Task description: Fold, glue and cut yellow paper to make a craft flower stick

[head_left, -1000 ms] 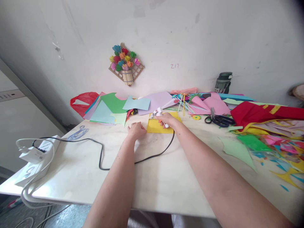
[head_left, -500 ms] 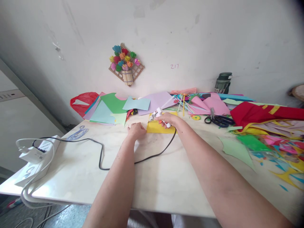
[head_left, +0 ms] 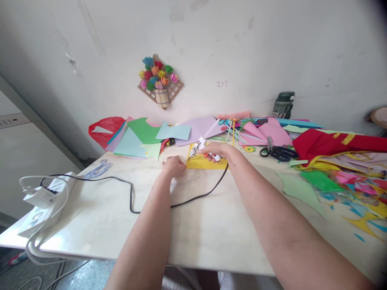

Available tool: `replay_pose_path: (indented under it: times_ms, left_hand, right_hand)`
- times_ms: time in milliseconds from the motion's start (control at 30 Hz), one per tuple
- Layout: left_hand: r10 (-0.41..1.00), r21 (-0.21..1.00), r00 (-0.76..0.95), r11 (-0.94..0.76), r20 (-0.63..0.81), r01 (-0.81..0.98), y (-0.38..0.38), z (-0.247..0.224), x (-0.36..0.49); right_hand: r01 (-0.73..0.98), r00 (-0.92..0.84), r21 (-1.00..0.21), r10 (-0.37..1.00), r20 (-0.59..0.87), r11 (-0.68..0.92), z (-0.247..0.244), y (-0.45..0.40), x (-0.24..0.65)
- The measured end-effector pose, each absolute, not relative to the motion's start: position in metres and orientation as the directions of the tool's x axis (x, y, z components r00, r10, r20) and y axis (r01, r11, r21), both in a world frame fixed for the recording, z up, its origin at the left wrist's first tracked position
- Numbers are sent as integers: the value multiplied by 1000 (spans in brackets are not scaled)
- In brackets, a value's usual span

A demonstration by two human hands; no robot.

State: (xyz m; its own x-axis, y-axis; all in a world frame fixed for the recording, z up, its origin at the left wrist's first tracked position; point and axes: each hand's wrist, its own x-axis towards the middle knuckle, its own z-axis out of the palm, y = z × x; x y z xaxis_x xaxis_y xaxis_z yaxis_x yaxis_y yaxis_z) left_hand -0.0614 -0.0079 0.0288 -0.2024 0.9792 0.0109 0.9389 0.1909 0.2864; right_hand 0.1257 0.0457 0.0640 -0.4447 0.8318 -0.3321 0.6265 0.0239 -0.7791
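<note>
A white glue gun (head_left: 200, 141) with a red trigger is in my right hand (head_left: 218, 150), whose fingers are wrapped around its handle. Its nozzle end points down and left, close over the left part of a yellow sheet (head_left: 204, 162) lying on the table. I cannot make out whether the tip touches the sheet. My left hand (head_left: 173, 165) is at the sheet's left edge, its fingers bent and partly hidden, seemingly holding that edge. From the glue gun a black cord (head_left: 196, 198) loops across the table, under my left forearm.
A white power strip (head_left: 45, 201) stands at the left. Coloured paper sheets (head_left: 133, 141) lie along the wall. At right are scissors (head_left: 278, 153), a red cloth (head_left: 326, 145) and paper scraps (head_left: 359, 209). A dark bottle (head_left: 283, 105) stands behind them.
My right hand has shifted slightly right with the glue gun, and its nozzle has come round toward the sheet's left edge. The cord has moved a little. My left hand stays in place.
</note>
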Motion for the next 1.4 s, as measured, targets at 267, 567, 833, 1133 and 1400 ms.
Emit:
replay_pose_path:
  times_ms: [267, 567, 833, 1133, 1400]
  left_hand:
    - [985, 302, -171, 170, -23, 938, -12, 33, -64]
    - [987, 310, -161, 151, 6, 939, -12, 33, -63]
    - [983, 340, -182, 178, -19, 924, -13, 32, -65]
    - [981, 287, -190, 192, -35, 939, -19, 39, -68]
    - [981, 312, -188, 194, -49, 930, -13, 30, -78]
  right_hand:
    - [603, -352, -797, 884, -308, -38, 60, 45, 121]
    - [597, -398, -802, 861, -318, -20, 59, 47, 122]
    - [620, -437, -784, 823, -362, -15, 66, 42, 122]
    - [608, -416, -794, 850, -324, -4, 62, 45, 124]
    - [605, -461, -796, 825, -327, 23, 62, 44, 125]
